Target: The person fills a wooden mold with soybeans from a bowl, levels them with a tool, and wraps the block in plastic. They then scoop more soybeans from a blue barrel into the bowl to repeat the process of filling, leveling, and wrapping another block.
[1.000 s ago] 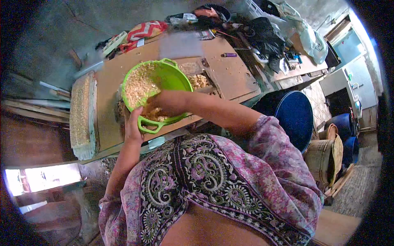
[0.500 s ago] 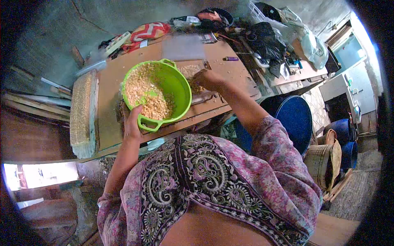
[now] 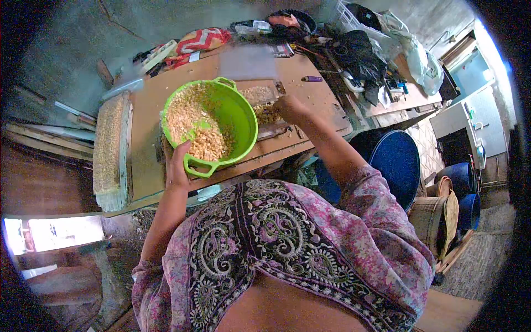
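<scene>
A bright green plastic basin [image 3: 241, 119] is tilted toward me. Pale, crumbly bits [image 3: 207, 143] fill its left side and bottom. My left hand [image 3: 180, 160] grips the basin at its near left edge beside the handle, thumb over the rim and fingers underneath out of sight. Just right of the basin lies a shallow rectangular mould [image 3: 272, 130], partly covered by it, with a layer of similar pale bits [image 3: 259, 95] inside. Over the mould's right end is my right hand [image 3: 291, 109], fingers curled; whatever it holds is hidden.
The brown board table [image 3: 146, 160] has scattered crumbs. A block of pressed bits [image 3: 112, 149] stands at its left edge. A purple lighter [image 3: 312, 79] lies at the back right, a clear sheet [image 3: 247, 63] at the back. Blue barrels [image 3: 395, 166] stand to the right.
My right hand has moved a little right across the mould, uncovering more of the bits in it. The left hand and basin have barely shifted.
</scene>
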`<state>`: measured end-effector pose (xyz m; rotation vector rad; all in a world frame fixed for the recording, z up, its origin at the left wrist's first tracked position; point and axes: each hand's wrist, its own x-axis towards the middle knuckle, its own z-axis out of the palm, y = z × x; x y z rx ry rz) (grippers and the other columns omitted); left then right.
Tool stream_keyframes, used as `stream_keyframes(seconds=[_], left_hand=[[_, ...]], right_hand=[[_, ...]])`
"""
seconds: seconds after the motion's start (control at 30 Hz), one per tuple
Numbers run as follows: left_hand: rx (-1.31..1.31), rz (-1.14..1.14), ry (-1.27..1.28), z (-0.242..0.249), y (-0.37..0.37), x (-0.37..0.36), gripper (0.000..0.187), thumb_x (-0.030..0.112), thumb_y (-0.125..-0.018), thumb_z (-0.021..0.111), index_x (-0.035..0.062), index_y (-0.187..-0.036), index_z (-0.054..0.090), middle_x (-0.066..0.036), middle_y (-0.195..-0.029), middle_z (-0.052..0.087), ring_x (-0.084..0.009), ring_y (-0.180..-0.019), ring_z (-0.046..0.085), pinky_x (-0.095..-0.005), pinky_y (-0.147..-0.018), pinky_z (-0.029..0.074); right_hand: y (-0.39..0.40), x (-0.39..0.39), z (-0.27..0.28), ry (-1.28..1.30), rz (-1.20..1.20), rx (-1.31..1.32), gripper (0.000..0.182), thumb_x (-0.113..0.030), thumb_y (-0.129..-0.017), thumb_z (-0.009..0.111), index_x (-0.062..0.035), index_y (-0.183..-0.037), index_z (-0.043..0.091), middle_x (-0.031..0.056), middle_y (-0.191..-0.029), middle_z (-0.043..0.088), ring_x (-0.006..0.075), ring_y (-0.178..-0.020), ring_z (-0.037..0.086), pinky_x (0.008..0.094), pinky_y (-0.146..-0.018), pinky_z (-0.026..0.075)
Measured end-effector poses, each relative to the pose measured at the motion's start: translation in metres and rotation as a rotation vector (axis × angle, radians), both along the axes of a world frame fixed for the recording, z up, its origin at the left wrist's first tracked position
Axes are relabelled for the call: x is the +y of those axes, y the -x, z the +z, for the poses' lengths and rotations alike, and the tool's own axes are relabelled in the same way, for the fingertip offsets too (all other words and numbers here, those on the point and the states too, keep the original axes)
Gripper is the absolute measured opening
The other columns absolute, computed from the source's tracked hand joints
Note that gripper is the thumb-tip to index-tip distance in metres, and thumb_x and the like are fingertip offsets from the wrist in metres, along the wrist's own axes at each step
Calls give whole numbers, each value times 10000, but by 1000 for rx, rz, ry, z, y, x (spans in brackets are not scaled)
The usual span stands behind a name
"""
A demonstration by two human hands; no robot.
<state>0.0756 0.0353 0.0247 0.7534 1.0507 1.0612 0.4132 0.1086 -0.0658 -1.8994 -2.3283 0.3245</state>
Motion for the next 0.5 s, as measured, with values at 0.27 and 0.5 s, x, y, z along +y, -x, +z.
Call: stream_keyframes(seconds=[0.27, 0.5], left_hand=[[30, -14, 74, 1, 3, 0, 469, 361, -693, 537, 43, -1034, 485, -108, -889, 574, -229, -758, 585, -332, -638, 497], [89, -17, -65, 9, -1, 10, 461, 358, -689, 551, 51, -1024, 474, -89, -819, 566, -220, -687, 574, -334, -601, 493]], right_hand=[[4, -13, 17, 3, 4, -29, 160, -147, -708, 472, -44, -760, 582, 196, -752, 572, 324, -686, 575, 431, -608, 443], [64, -34, 154, -377, 54, 798, 123, -66, -709, 551, -24, -819, 585, 76, -646, 559, 100, -615, 521, 266, -569, 440]])
